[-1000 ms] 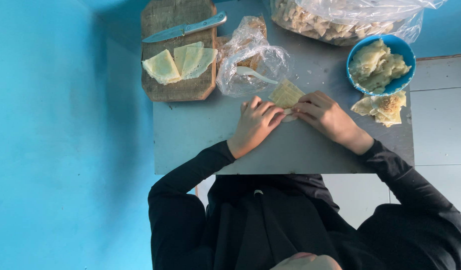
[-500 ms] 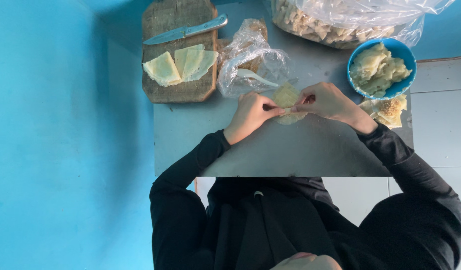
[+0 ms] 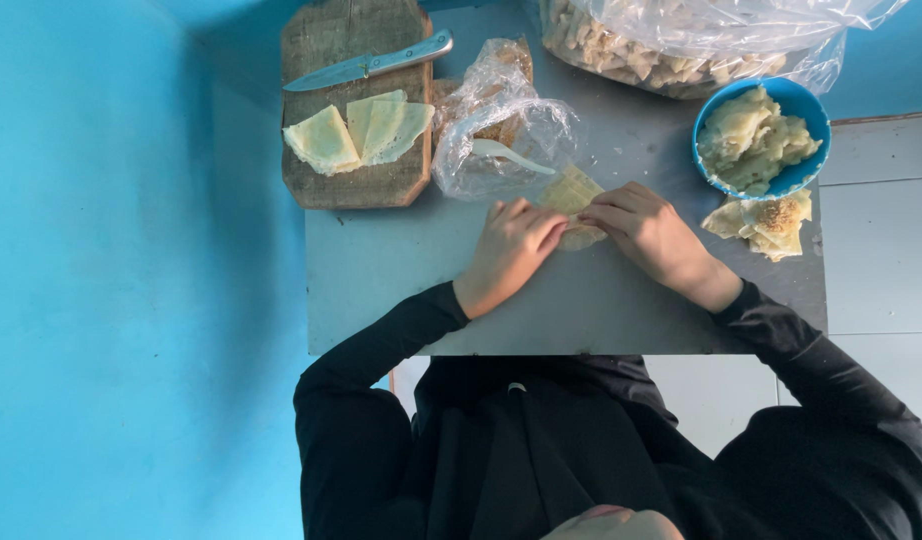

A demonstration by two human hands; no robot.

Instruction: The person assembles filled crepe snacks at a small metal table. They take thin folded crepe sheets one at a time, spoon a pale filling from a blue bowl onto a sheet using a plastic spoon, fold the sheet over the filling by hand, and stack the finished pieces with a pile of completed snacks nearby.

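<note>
Left hand (image 3: 509,252) fingers curled together on pale wrapper sheet (image 3: 573,203), right hand (image 3: 649,232) fingertips pinching its 3 o'clock edge, sheet on grey table (image 3: 401,270), plastic bag (image 3: 501,150) at 11 o'clock

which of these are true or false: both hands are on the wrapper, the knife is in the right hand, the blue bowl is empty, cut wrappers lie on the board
1. Both hands, left and right, are on the wrapper: true.
2. The knife is in the right hand: false, it lies on the board.
3. The blue bowl is empty: false, it is piled with pale food.
4. Cut wrappers lie on the board: true.
</note>
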